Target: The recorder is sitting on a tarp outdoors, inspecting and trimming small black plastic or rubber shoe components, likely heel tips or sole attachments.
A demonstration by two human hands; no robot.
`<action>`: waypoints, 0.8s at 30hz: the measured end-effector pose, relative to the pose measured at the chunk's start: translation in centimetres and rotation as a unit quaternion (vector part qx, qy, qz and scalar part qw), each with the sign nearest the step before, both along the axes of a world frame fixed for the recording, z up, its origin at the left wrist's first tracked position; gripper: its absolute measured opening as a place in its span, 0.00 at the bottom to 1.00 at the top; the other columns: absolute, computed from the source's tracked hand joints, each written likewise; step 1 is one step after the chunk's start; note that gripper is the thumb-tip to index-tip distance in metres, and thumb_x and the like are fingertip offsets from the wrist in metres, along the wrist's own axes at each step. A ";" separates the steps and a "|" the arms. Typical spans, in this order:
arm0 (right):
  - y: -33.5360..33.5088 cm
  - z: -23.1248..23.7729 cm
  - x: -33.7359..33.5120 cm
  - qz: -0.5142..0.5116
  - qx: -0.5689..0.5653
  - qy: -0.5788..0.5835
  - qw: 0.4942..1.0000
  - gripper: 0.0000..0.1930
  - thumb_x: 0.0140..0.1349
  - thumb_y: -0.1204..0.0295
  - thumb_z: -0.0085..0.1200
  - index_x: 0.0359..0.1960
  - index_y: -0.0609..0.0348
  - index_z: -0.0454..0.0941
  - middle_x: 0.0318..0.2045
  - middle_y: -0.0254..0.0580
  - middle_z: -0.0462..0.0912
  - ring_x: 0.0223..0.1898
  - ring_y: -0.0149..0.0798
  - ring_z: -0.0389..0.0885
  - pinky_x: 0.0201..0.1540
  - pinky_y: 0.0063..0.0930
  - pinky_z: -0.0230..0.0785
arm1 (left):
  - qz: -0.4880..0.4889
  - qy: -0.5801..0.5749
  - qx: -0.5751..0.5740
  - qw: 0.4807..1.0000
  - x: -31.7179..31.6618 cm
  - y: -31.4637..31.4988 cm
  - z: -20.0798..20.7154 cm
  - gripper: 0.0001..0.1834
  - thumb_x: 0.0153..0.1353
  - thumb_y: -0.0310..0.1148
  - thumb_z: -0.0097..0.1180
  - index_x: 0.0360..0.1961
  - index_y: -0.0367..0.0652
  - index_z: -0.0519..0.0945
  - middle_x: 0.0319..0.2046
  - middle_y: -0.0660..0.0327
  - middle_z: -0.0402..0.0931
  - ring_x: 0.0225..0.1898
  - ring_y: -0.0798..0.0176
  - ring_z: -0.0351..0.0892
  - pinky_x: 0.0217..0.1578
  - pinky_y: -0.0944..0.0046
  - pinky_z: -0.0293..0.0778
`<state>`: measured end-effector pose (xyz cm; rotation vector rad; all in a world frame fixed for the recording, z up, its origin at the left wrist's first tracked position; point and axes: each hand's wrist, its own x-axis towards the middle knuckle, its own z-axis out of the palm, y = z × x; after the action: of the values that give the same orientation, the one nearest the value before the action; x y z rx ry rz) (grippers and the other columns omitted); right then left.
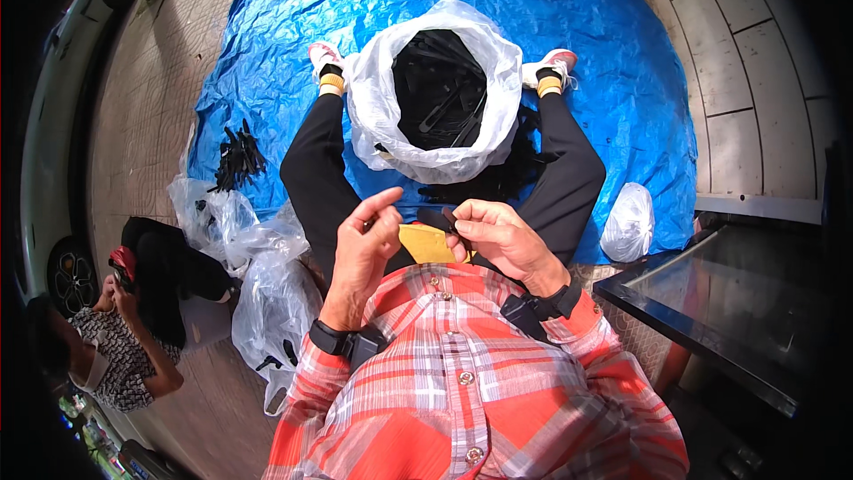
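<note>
My right hand [499, 236] is closed, pinching a small dark plastic piece [435, 217] between thumb and fingers above my lap. My left hand [366, 238] is raised beside it, its fingers curled in and the index finger bent outward; a dark bit shows at its fingertips, too small to name. Below both hands lies a flat yellow thing [425, 244] across my lap. Between my feet stands a wide-mouthed white plastic bag [373, 80], holding many long black plastic pieces [440, 89]. More black pieces [498, 173] are heaped on the near side of the bag.
A blue tarp [622, 116] spreads under my legs. At left are a small black pile [237, 158] and clear plastic bags [275, 302]; at right, a tied white bag [629, 224] and a dark glossy table [711, 302]. Another person [129, 347] sits at lower left, near a parked car [62, 169].
</note>
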<state>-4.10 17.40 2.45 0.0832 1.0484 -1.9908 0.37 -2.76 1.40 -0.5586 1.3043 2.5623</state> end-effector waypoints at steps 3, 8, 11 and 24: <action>-0.3 -0.5 0.2 0.010 -0.029 -0.007 1.000 0.09 0.60 0.73 0.50 0.38 0.66 0.71 0.31 0.41 0.77 0.26 0.28 0.74 0.31 0.19 0.68 | -0.104 0.069 -0.074 0.989 0.5 1.1 -0.3 0.24 0.49 0.26 0.62 0.48 0.33 0.71 0.28 0.68 0.70 0.22 0.76 0.67 0.25 0.76 0.65; -0.8 0.2 0.6 0.042 -0.004 0.012 0.999 0.09 0.61 0.73 0.48 0.41 0.66 0.68 0.31 0.43 0.77 0.25 0.26 0.75 0.29 0.16 0.68 | -0.156 0.085 -0.032 0.984 -0.4 1.0 -0.5 0.11 0.50 0.25 0.62 0.35 0.35 0.77 0.31 0.63 0.75 0.34 0.70 0.74 0.38 0.69 0.70; -1.7 1.6 0.8 0.023 0.014 0.063 0.998 0.13 0.63 0.72 0.45 0.47 0.64 0.64 0.31 0.42 0.76 0.27 0.26 0.76 0.29 0.15 0.68 | -0.131 0.055 0.010 0.990 -0.4 0.8 -0.5 0.09 0.50 0.24 0.61 0.33 0.35 0.76 0.31 0.62 0.75 0.33 0.69 0.75 0.37 0.69 0.71; -1.7 0.9 1.0 -0.036 0.027 -0.066 0.997 0.11 0.59 0.67 0.54 0.34 0.63 0.70 0.23 0.34 0.75 0.21 0.21 0.72 0.21 0.08 0.59 | -0.118 0.074 -0.018 0.990 0.1 1.4 -0.9 0.12 0.48 0.24 0.63 0.35 0.36 0.76 0.29 0.64 0.76 0.31 0.72 0.75 0.36 0.73 0.71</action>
<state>-3.07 15.65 3.33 0.2818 1.0266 -1.9919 0.50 -1.33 0.53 -0.2068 1.3738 2.4265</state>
